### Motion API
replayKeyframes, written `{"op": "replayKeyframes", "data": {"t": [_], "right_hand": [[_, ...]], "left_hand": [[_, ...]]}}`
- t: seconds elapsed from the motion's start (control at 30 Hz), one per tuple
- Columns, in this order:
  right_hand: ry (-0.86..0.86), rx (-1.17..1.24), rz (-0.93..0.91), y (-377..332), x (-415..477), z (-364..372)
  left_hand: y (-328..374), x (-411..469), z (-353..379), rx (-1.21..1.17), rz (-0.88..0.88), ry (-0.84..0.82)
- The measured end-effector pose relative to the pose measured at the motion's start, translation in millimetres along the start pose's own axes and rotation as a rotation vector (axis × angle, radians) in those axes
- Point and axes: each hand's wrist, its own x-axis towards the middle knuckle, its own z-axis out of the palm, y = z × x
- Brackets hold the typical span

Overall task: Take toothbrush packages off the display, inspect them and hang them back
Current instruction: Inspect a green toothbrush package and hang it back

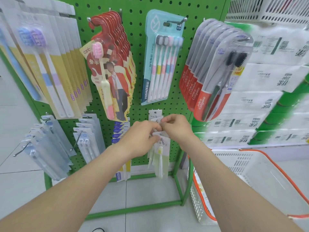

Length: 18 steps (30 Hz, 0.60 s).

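A small white-and-pale-green toothbrush package [160,158] hangs low on the green pegboard [137,47], on a metal hook [162,141] with several like it behind. My left hand [142,138] pinches the top card of that package from the left. My right hand [177,128] pinches the card edge just above the hook from the right. Both hands meet at the hook; the fingertips hide the hang hole.
Other toothbrush packs hang around: red card packs [113,67], a teal YIBAO pack [160,61], Colgate packs [214,77], yellow-white packs [55,64], clear packs [48,144]. A white basket with orange rim [247,181] stands at right. Tissue stacks [267,97] fill the right shelf.
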Motion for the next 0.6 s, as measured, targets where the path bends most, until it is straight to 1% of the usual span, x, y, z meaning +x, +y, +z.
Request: {"op": "replayKeyframes", "data": {"t": [0.2,0.3,0.37,0.47,0.6], "right_hand": [[-0.063,-0.056,-0.015,3.9,2.5,-8.4],[-0.015,-0.091,-0.037,2.5,-1.9,-11.4],[0.035,-0.227,-0.124,0.8,-7.1,-11.3],[0.062,-0.510,-0.232,3.6,-15.2,-10.8],[0.013,-0.751,-0.217,3.0,-31.2,-21.7]], "left_hand": [[2.7,0.1,0.9,-0.007,0.003,0.007],[5.7,-0.4,1.8,0.024,0.013,0.024],[5.9,-0.5,1.7,0.053,0.015,0.036],[7.0,-1.1,1.4,0.107,0.016,0.029],[8.8,-4.7,0.6,0.155,0.001,0.014]]}}
